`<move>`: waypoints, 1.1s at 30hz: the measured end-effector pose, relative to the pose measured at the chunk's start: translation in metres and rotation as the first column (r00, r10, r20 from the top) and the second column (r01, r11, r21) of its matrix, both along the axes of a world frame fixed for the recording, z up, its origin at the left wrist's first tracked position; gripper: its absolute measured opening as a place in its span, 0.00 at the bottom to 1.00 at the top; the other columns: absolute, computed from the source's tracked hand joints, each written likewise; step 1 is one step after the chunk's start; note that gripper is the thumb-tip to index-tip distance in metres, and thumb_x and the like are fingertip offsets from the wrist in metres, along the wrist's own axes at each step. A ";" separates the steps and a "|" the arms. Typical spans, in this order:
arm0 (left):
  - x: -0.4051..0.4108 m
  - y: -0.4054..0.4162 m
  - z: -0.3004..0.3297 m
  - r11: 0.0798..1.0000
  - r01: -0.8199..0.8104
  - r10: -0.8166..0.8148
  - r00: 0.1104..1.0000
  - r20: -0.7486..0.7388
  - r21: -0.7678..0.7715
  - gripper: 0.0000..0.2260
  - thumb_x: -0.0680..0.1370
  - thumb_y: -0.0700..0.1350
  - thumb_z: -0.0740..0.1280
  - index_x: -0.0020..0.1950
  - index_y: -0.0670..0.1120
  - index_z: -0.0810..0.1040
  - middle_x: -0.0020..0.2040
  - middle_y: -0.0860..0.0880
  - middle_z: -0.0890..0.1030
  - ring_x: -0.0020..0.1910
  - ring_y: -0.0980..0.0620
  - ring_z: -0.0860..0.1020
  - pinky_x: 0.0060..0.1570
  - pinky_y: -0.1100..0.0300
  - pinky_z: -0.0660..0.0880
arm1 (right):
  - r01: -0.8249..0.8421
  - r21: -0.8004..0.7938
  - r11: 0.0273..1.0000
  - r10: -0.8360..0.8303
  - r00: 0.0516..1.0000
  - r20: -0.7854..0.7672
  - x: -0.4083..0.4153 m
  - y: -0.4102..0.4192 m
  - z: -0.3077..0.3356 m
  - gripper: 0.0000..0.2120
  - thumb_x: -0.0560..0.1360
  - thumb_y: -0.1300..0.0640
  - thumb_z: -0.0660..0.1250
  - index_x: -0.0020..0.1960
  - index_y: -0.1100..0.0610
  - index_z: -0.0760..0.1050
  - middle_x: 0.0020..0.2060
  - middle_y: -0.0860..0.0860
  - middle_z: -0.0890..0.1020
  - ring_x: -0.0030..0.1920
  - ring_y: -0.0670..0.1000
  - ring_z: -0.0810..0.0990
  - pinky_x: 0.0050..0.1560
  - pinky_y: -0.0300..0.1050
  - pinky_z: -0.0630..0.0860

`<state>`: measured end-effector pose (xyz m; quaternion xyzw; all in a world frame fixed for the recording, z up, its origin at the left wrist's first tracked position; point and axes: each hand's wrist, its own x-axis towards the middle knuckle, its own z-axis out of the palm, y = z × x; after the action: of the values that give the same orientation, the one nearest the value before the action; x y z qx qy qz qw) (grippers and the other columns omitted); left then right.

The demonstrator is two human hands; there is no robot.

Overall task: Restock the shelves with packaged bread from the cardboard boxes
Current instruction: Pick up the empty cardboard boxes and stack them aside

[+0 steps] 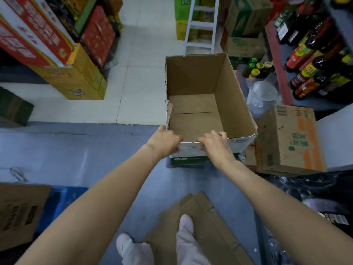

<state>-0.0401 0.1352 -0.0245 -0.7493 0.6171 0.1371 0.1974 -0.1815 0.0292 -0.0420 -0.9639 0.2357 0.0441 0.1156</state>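
The cardboard box (pixel 206 96) stands open-topped on the floor in the middle of the aisle, its inside showing only bare brown board. At the near bottom edge, 2 feet in pale trousers stand by a flattened sheet of cardboard (pixel 193 226). Past them, both bare arms reach to the box's near rim: the left hand (pixel 166 142) grips the near left corner with fingers curled over the edge, and the right hand (pixel 215 143) grips the same rim just to its right, fingers hooked inside. To the right stands a closed printed carton (pixel 288 140). Farther right, shelves hold dark bottles (pixel 313 69). A white stepladder (pixel 202 25) stands beyond the box.
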 end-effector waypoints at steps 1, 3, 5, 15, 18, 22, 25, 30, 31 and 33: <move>0.008 0.013 0.003 1.000 -0.015 0.016 1.000 0.022 -0.022 0.13 0.79 0.52 0.60 0.60 0.47 0.72 0.55 0.44 0.80 0.58 0.45 0.75 0.60 0.52 0.64 | -0.017 0.009 1.000 0.017 1.000 0.009 0.008 0.008 0.003 0.08 0.76 0.63 0.63 0.49 0.52 0.78 0.46 0.50 0.79 0.52 0.53 0.71 0.41 0.42 0.47; 0.021 0.042 0.011 0.997 -0.062 0.063 0.998 0.021 -0.046 0.12 0.80 0.50 0.59 0.60 0.46 0.72 0.55 0.43 0.79 0.58 0.45 0.75 0.56 0.54 0.66 | -0.053 0.012 0.999 0.053 0.998 0.017 0.027 0.029 0.009 0.07 0.76 0.61 0.63 0.47 0.50 0.77 0.45 0.49 0.78 0.52 0.53 0.72 0.42 0.42 0.48; 0.034 0.078 0.021 0.990 -0.117 0.118 0.993 0.009 -0.078 0.11 0.80 0.48 0.59 0.60 0.46 0.72 0.55 0.42 0.79 0.57 0.44 0.75 0.55 0.54 0.67 | -0.109 0.014 0.994 0.109 0.994 0.026 0.050 0.055 0.017 0.04 0.75 0.58 0.65 0.46 0.49 0.76 0.45 0.49 0.78 0.52 0.53 0.73 0.44 0.43 0.52; 0.118 0.327 0.074 0.882 -0.438 0.461 0.879 0.123 -0.173 0.08 0.77 0.46 0.59 0.53 0.47 0.72 0.47 0.44 0.80 0.48 0.44 0.78 0.51 0.52 0.62 | -0.340 -0.137 0.930 0.359 0.922 0.147 0.201 0.274 0.046 0.07 0.67 0.54 0.74 0.42 0.51 0.77 0.36 0.52 0.78 0.43 0.55 0.76 0.47 0.48 0.59; 0.137 0.411 0.085 0.824 -0.529 0.559 0.818 0.137 -0.205 0.08 0.76 0.45 0.59 0.54 0.47 0.70 0.47 0.43 0.80 0.48 0.44 0.78 0.51 0.52 0.62 | -0.431 -0.118 0.895 0.446 0.878 0.174 0.241 0.354 0.057 0.06 0.72 0.55 0.70 0.48 0.54 0.76 0.41 0.53 0.79 0.48 0.56 0.76 0.55 0.51 0.66; 0.158 0.505 0.096 0.741 -0.621 0.667 0.723 0.179 -0.256 0.08 0.77 0.46 0.59 0.55 0.47 0.69 0.48 0.44 0.81 0.50 0.44 0.78 0.54 0.52 0.63 | -0.520 -0.117 0.846 0.533 0.820 0.209 0.285 0.448 0.065 0.08 0.75 0.56 0.66 0.53 0.55 0.75 0.46 0.55 0.77 0.53 0.58 0.74 0.67 0.54 0.60; 0.172 0.559 0.099 0.684 -0.677 0.728 0.659 0.191 -0.271 0.07 0.76 0.45 0.59 0.54 0.47 0.69 0.47 0.45 0.81 0.50 0.44 0.78 0.55 0.51 0.63 | -0.551 -0.096 0.829 0.555 0.789 0.261 0.314 0.506 0.065 0.06 0.75 0.59 0.67 0.52 0.57 0.74 0.45 0.56 0.75 0.52 0.58 0.73 0.69 0.58 0.59; 0.194 0.632 0.094 0.570 -0.761 0.821 0.535 0.197 -0.309 0.07 0.75 0.44 0.61 0.52 0.48 0.68 0.45 0.47 0.81 0.49 0.45 0.79 0.52 0.52 0.63 | -0.576 0.246 0.780 0.490 0.806 0.332 0.352 0.589 0.062 0.14 0.77 0.61 0.63 0.62 0.60 0.69 0.68 0.56 0.63 0.70 0.52 0.59 0.58 0.40 0.64; 0.199 0.644 0.092 0.556 -0.774 0.831 0.521 0.197 -0.302 0.07 0.76 0.44 0.60 0.53 0.48 0.68 0.44 0.47 0.82 0.48 0.45 0.79 0.53 0.52 0.63 | -0.609 0.240 0.756 0.538 0.787 0.300 0.355 0.603 0.059 0.16 0.77 0.63 0.63 0.64 0.60 0.68 0.70 0.56 0.60 0.73 0.53 0.54 0.61 0.43 0.65; 0.207 0.662 0.087 0.526 -0.801 0.851 0.493 0.183 -0.287 0.07 0.76 0.43 0.60 0.54 0.47 0.68 0.44 0.47 0.82 0.48 0.45 0.79 0.55 0.51 0.63 | -0.645 0.260 0.719 0.593 0.764 0.255 0.360 0.624 0.055 0.23 0.78 0.63 0.63 0.71 0.57 0.63 0.74 0.56 0.56 0.76 0.54 0.46 0.68 0.49 0.63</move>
<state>0.1666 0.7975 0.0623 -0.9777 0.1524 0.0479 0.1364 0.1788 0.6528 0.0135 -0.9534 -0.1215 0.0451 0.2726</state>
